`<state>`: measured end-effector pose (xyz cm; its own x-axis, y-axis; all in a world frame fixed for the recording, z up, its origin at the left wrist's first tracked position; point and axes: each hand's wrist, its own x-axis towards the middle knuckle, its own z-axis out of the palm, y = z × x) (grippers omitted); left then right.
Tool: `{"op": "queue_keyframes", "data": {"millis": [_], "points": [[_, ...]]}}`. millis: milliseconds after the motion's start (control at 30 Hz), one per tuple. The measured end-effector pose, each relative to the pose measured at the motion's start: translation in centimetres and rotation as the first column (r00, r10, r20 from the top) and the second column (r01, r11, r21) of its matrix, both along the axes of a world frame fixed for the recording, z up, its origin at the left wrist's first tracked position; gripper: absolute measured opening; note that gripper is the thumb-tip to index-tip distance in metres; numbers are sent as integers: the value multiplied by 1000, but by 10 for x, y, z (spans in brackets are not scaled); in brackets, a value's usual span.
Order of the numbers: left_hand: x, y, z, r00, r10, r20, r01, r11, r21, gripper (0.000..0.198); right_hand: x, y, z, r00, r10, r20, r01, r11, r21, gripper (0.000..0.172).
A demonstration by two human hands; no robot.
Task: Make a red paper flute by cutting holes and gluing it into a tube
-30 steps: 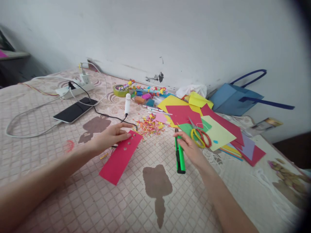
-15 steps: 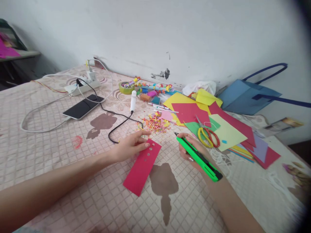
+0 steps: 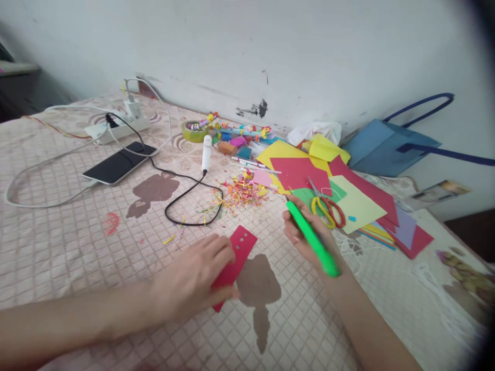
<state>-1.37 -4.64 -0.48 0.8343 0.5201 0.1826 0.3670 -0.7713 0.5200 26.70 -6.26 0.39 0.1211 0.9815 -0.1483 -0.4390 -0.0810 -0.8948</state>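
Observation:
A red paper strip [image 3: 236, 255] with small punched holes at its far end lies on the patterned bedspread [image 3: 77, 242]. My left hand [image 3: 193, 281] lies over its near half, fingers curled down on the paper. My right hand [image 3: 307, 237] is closed round a bright green utility knife [image 3: 312, 238], which is tilted with its tip up and to the left. The knife is in the air to the right of the strip, not touching it.
Coloured paper sheets [image 3: 340, 198] with scissors [image 3: 324, 208] lie right of centre, paper scraps [image 3: 240, 193] beside them. A phone [image 3: 118, 162], power strip [image 3: 118, 129], white device [image 3: 206, 153] on a black cable, tape roll [image 3: 193, 131], pens and a blue bag [image 3: 386, 149] stand farther back.
My left hand slid from the strip's far end back over its near half and the strip turned slightly. The knife in my right hand swung more upright.

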Motion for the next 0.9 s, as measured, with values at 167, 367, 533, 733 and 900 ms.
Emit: {"op": "queue_keyframes", "data": {"millis": [167,367,533,733,900], "points": [[3,-28,-11,976,-18,-216,30,998,52,53,-8,-7,-1,977,-16,212,8,999,35,10],[1,-24,-11,986,13,-164,-6,999,44,27,-9,-6,-4,985,61,164,-44,994,-101,20],[-7,2,10,998,67,7,-65,988,-137,19,-5,-7,2,997,77,14,-75,993,-93,42],[-6,40,14,976,190,104,-57,687,-724,27,2,-4,2,998,61,-1,-61,997,-43,41],[-5,31,9,968,228,106,-164,891,-423,32,3,-3,0,997,37,68,-35,999,-27,40]]}}
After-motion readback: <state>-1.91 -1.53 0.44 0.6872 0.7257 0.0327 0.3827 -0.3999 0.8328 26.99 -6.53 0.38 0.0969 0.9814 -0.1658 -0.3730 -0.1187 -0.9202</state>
